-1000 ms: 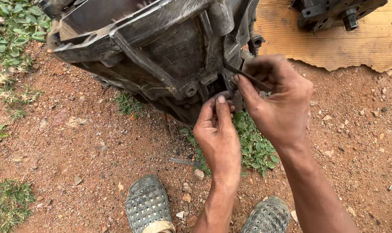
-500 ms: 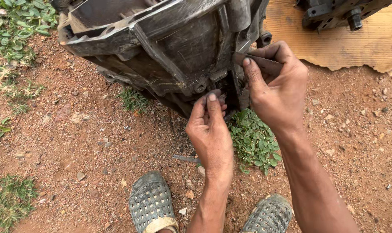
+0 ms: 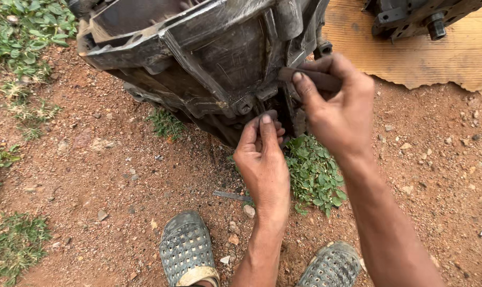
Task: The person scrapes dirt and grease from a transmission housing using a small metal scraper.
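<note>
A large, dirty cast-metal housing (image 3: 198,58) rests on red dirt, its ribbed side facing me. My left hand (image 3: 263,159) reaches up under its lower edge, fingers pinched together against a small fitting that my fingers hide. My right hand (image 3: 336,106) is higher and to the right, thumb and fingers closed on a thin dark metal tool (image 3: 307,77) pressed against the housing's right edge.
A sheet of cardboard (image 3: 453,58) lies at the back right with another dark metal part (image 3: 421,16) on it. Green weeds (image 3: 315,175) grow under my hands. My two sandalled feet (image 3: 188,250) stand at the bottom. Grass (image 3: 18,37) lines the left side.
My right hand has lifted higher along the housing's right edge with the thin tool. My left hand has stayed at the lower fitting. The view has shifted slightly.
</note>
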